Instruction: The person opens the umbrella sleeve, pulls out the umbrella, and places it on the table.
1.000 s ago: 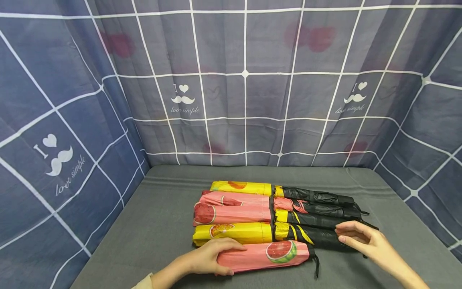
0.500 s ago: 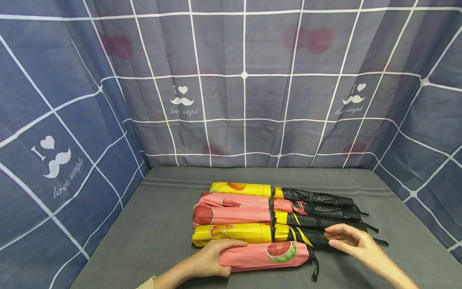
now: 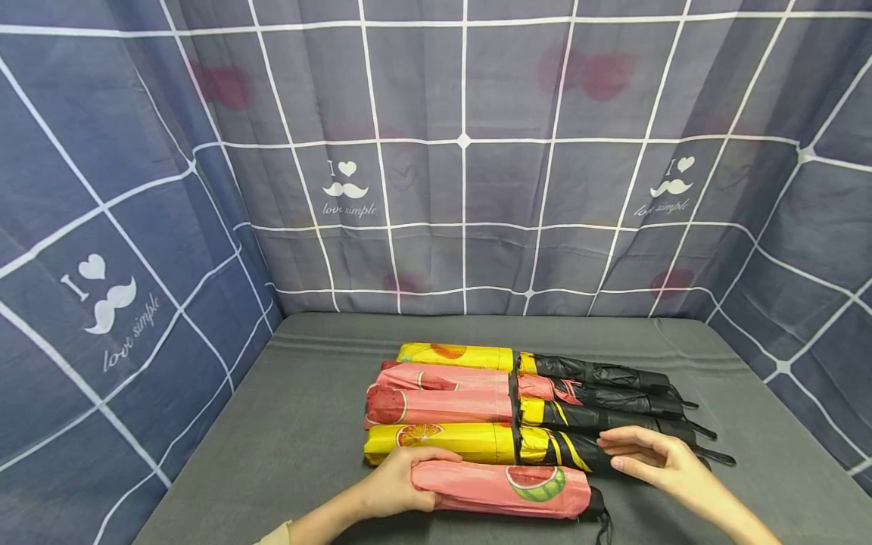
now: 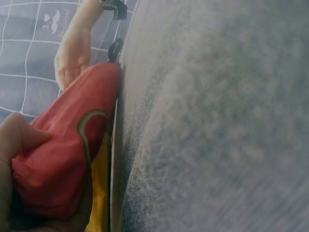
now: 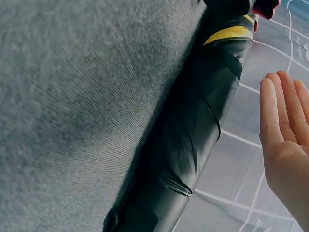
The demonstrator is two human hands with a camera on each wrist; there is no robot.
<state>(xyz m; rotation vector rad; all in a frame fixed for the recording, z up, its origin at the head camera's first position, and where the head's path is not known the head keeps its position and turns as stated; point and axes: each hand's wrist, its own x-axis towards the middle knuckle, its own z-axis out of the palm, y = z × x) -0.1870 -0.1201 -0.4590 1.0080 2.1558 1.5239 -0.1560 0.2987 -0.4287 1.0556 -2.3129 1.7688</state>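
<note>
My left hand (image 3: 395, 484) grips the left end of a pink folded umbrella (image 3: 484, 487) with a watermelon print. In the left wrist view, thumb and fingers wrap round the pink umbrella (image 4: 72, 125). A dark wrist loop hangs from its right end. Just behind it lies a yellow folded umbrella (image 3: 463, 443) with an orange-slice print. My right hand (image 3: 671, 468) hovers at the near black folded umbrella (image 3: 568, 448) with yellow stripes, partly covering it. In the right wrist view, the right hand (image 5: 287, 130) has straight fingers and holds nothing, apart from the black umbrella (image 5: 183, 125).
Further back lie two pink umbrellas (image 3: 443, 405) side by side and a yellow one (image 3: 470, 356). Several black umbrellas (image 3: 606, 369) extend to their right. All lie on a grey cloth surface (image 3: 286, 424), with a blue-grey checked curtain (image 3: 422, 182) around it.
The right end of the pink umbrella has swung slightly toward me, still in my left hand. My right hand has moved left along the near black umbrella.
</note>
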